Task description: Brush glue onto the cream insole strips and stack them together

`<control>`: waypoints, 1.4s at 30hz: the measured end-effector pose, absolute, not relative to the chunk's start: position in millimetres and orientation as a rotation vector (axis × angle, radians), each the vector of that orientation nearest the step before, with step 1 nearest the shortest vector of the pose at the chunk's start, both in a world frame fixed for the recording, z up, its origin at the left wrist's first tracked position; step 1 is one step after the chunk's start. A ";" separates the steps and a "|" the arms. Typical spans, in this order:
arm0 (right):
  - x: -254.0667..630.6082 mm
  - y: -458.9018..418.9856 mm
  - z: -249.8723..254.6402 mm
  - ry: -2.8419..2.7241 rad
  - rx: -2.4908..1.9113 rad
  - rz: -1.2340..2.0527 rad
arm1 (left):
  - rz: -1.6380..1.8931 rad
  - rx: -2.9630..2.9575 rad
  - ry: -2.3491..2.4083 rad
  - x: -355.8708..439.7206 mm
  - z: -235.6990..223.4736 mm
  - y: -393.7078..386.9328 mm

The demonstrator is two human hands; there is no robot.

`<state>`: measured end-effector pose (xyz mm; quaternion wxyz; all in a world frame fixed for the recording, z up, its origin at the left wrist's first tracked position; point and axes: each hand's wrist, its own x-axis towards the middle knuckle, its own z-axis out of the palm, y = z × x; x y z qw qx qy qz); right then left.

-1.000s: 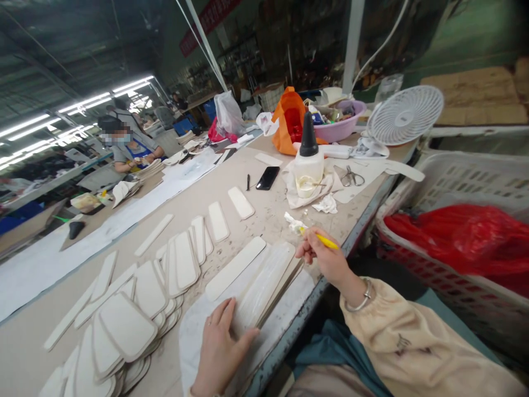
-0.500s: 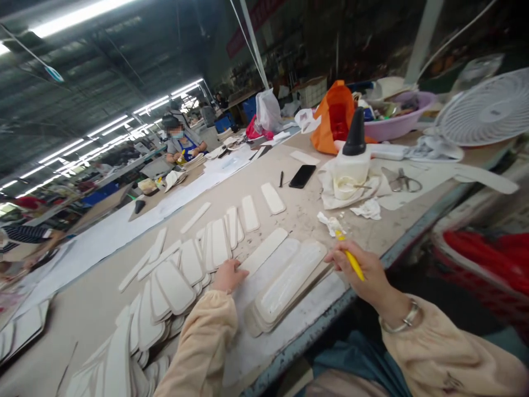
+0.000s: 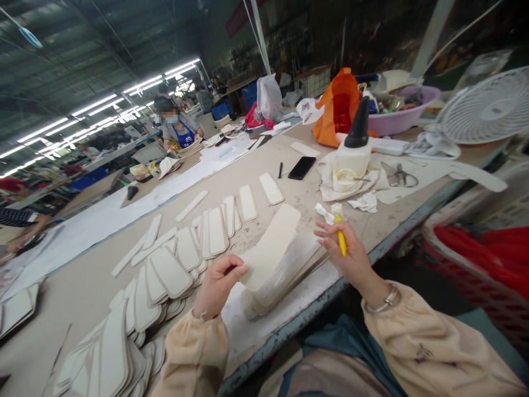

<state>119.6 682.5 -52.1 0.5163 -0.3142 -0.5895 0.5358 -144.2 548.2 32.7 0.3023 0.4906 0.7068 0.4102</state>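
Note:
My left hand pinches the near left edge of a cream strip-shaped panel, which is tilted above a stack. The top of that stack looks wet and shiny, and the panel covers part of it. In my right hand is a yellow-handled tool, held between the fingers to the right of the stack; its tip is hard to make out against crumpled white tissue. Left of my left hand, several rounded cream pieces lie overlapped in a fan.
A white glue bottle with a black nozzle stands behind a small cup. Scissors, a phone, an orange bag and a white fan are on the table. A co-worker sits across the table.
My left hand has raised a cream panel from the table and brought it right, over the shiny stack top. My right hand has shifted slightly left and up, still with the yellow-handled tool.

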 end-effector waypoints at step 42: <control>95.4 681.4 -72.8 -1.732 -1.205 0.795 | 1.127 2.133 1.967 -128.1 -71.3 477.5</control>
